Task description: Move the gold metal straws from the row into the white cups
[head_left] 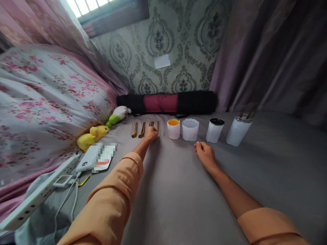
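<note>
My left hand reaches to a row of thin brown sticks, its fingers closed at the right end of the row. Its fingertips touch or lie beside the rightmost stick; whether they hold it is hidden. Two more small groups, one bent stick bundle and another bent bundle, lie to its left. My right hand rests curled on the cloth, with nothing visible in it. Just beyond it stand a white-wrapped cup with an orange inside, a wider white cup and a white-wrapped can with a dark inside.
Farther right, a tall white-wrapped jar holds brown sticks. A black and maroon roll lies along the wall. On the left are a yellow plush toy, a white-and-green toy, a white power bank and a power strip.
</note>
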Demonstrator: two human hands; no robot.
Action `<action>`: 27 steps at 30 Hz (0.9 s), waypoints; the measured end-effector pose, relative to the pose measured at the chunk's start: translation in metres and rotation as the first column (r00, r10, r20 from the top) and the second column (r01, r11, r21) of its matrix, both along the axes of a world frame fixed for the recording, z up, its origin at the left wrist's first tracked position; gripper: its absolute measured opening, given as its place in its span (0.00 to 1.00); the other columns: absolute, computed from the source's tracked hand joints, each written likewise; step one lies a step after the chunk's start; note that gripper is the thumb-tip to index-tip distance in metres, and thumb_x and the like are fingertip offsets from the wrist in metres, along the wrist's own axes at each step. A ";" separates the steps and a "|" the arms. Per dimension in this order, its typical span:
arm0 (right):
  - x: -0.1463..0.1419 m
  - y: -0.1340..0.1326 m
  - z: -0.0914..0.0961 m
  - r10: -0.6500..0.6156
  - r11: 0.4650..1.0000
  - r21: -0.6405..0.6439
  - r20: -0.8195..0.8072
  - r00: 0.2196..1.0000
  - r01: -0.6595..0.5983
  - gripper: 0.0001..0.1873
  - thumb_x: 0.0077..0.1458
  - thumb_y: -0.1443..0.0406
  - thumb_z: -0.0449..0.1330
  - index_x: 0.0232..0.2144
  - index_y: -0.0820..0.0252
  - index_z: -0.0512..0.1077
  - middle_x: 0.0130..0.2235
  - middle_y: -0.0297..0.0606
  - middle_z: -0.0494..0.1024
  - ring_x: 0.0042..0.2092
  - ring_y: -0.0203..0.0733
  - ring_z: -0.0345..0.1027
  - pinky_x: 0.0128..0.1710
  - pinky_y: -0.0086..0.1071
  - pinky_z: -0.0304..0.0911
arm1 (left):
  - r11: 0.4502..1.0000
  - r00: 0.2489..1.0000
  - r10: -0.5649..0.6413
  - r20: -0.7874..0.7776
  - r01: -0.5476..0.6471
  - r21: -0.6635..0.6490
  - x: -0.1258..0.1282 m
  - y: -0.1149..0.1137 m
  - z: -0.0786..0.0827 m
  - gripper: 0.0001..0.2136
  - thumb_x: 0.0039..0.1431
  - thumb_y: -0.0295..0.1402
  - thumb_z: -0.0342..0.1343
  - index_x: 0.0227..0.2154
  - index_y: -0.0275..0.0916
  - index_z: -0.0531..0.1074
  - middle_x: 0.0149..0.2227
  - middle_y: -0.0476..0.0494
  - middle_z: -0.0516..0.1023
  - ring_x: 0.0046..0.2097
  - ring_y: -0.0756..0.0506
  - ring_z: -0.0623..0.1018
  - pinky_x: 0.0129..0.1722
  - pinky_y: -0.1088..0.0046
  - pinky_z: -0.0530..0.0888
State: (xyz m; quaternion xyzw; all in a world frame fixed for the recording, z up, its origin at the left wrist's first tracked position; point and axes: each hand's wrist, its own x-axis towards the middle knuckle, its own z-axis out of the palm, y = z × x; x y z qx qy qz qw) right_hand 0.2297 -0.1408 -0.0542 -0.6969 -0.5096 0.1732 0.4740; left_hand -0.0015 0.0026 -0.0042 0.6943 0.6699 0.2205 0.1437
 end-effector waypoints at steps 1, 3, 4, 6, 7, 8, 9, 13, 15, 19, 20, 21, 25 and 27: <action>0.000 0.000 0.000 0.000 1.000 0.000 0.001 1.000 0.000 0.20 0.52 0.56 0.44 0.27 0.61 0.70 0.23 0.38 0.72 0.23 0.36 0.63 0.24 0.28 0.54 | 1.000 1.000 0.008 0.026 -0.007 -0.008 0.000 0.000 0.000 0.11 0.43 0.26 0.52 0.30 0.34 0.77 0.30 0.40 0.77 0.37 0.46 0.75 0.37 0.77 0.68; 0.000 0.000 0.000 0.000 1.000 -0.002 0.000 1.000 0.000 0.19 0.52 0.56 0.44 0.27 0.61 0.70 0.23 0.37 0.72 0.23 0.36 0.63 0.24 0.28 0.54 | 0.999 0.996 0.026 0.087 -0.023 -0.033 0.001 0.000 0.000 0.10 0.43 0.26 0.53 0.30 0.34 0.76 0.28 0.40 0.77 0.35 0.46 0.75 0.36 0.76 0.69; 0.000 0.000 0.000 0.001 1.000 -0.004 0.000 1.000 -0.001 0.19 0.52 0.56 0.44 0.27 0.61 0.70 0.23 0.37 0.72 0.23 0.36 0.63 0.24 0.28 0.54 | 0.998 0.992 0.035 0.121 -0.030 -0.049 0.001 0.000 -0.001 0.10 0.43 0.26 0.53 0.30 0.33 0.76 0.27 0.40 0.77 0.34 0.47 0.75 0.34 0.76 0.69; 0.000 0.000 0.000 0.001 1.000 -0.003 -0.003 1.000 -0.001 0.19 0.53 0.57 0.44 0.27 0.60 0.70 0.23 0.37 0.72 0.24 0.36 0.64 0.25 0.28 0.54 | 0.995 0.978 0.052 0.201 -0.035 -0.088 0.003 0.001 -0.004 0.10 0.44 0.26 0.52 0.31 0.32 0.75 0.26 0.41 0.76 0.30 0.48 0.75 0.31 0.76 0.70; -0.001 -0.001 0.000 0.000 1.000 -0.002 -0.004 1.000 0.000 0.19 0.53 0.57 0.44 0.27 0.60 0.70 0.23 0.37 0.73 0.24 0.36 0.64 0.25 0.28 0.54 | 0.993 0.968 0.060 0.244 -0.034 -0.109 0.004 0.001 -0.006 0.10 0.45 0.26 0.52 0.31 0.31 0.75 0.26 0.41 0.76 0.28 0.49 0.75 0.29 0.77 0.71; -0.001 -0.001 0.000 -0.001 1.000 -0.001 -0.006 1.000 0.001 0.19 0.53 0.57 0.44 0.27 0.60 0.70 0.23 0.37 0.73 0.24 0.36 0.64 0.25 0.28 0.54 | 0.991 0.955 0.068 0.289 -0.032 -0.128 0.005 0.001 -0.008 0.10 0.46 0.26 0.52 0.32 0.30 0.74 0.26 0.41 0.76 0.27 0.50 0.75 0.27 0.77 0.71; -0.001 -0.001 0.001 -0.001 1.000 0.000 -0.005 1.000 0.001 0.19 0.53 0.56 0.44 0.27 0.60 0.70 0.23 0.37 0.72 0.24 0.36 0.64 0.25 0.28 0.54 | 0.989 0.940 0.076 0.334 -0.028 -0.146 0.006 0.001 -0.010 0.10 0.47 0.26 0.51 0.33 0.30 0.73 0.26 0.41 0.76 0.26 0.50 0.75 0.26 0.78 0.71; -0.001 -0.001 0.002 -0.002 1.000 -0.003 0.000 1.000 0.002 0.19 0.52 0.56 0.44 0.27 0.61 0.70 0.23 0.37 0.72 0.24 0.36 0.64 0.25 0.28 0.54 | 0.980 0.861 0.113 0.496 -0.013 -0.201 0.011 0.002 -0.017 0.09 0.49 0.25 0.52 0.34 0.28 0.70 0.26 0.40 0.76 0.25 0.52 0.74 0.25 0.79 0.72; -0.001 -0.001 0.003 -0.006 1.000 -0.005 -0.004 1.000 0.006 0.19 0.52 0.56 0.44 0.27 0.61 0.70 0.23 0.37 0.72 0.24 0.36 0.64 0.25 0.28 0.54 | 0.976 0.815 0.131 0.564 -0.007 -0.218 0.013 0.001 -0.020 0.09 0.49 0.25 0.52 0.35 0.28 0.68 0.26 0.40 0.75 0.24 0.52 0.74 0.26 0.79 0.72; -0.002 -0.001 0.003 -0.005 1.000 -0.011 -0.011 1.000 0.005 0.20 0.52 0.56 0.44 0.27 0.61 0.71 0.24 0.38 0.73 0.24 0.36 0.64 0.25 0.28 0.54 | 0.969 0.724 0.161 0.671 0.012 -0.245 0.016 -0.002 -0.024 0.09 0.51 0.25 0.53 0.36 0.28 0.66 0.25 0.41 0.74 0.23 0.54 0.73 0.25 0.79 0.72; -0.002 -0.001 0.003 -0.005 1.000 -0.013 -0.014 1.000 0.005 0.19 0.52 0.56 0.45 0.27 0.61 0.71 0.24 0.38 0.73 0.24 0.36 0.64 0.25 0.28 0.54 | 0.968 0.702 0.166 0.693 0.019 -0.251 0.016 -0.003 -0.025 0.09 0.51 0.25 0.53 0.36 0.28 0.66 0.24 0.42 0.74 0.22 0.54 0.72 0.24 0.79 0.71; -0.002 -0.001 0.003 -0.004 1.000 -0.015 -0.017 1.000 0.004 0.19 0.52 0.56 0.45 0.27 0.61 0.71 0.24 0.38 0.73 0.24 0.36 0.64 0.25 0.28 0.54 | 0.966 0.679 0.169 0.714 0.028 -0.255 0.016 -0.004 -0.025 0.08 0.51 0.25 0.53 0.36 0.28 0.66 0.24 0.43 0.73 0.22 0.55 0.72 0.24 0.80 0.71; -0.001 0.000 0.001 0.002 1.000 -0.015 -0.015 1.000 -0.003 0.19 0.52 0.56 0.44 0.27 0.61 0.71 0.23 0.37 0.72 0.24 0.36 0.63 0.25 0.28 0.54 | 0.962 0.583 0.173 0.794 0.074 -0.264 0.017 -0.013 -0.024 0.08 0.49 0.23 0.55 0.33 0.29 0.65 0.24 0.44 0.72 0.21 0.55 0.71 0.23 0.80 0.69; -0.001 0.000 0.001 0.002 1.000 -0.010 -0.012 1.000 -0.002 0.19 0.52 0.56 0.44 0.27 0.61 0.71 0.23 0.37 0.72 0.24 0.36 0.63 0.25 0.28 0.54 | 0.959 0.535 0.176 0.826 0.095 -0.266 0.017 -0.018 -0.023 0.08 0.48 0.22 0.55 0.32 0.29 0.65 0.23 0.45 0.72 0.21 0.55 0.70 0.23 0.80 0.68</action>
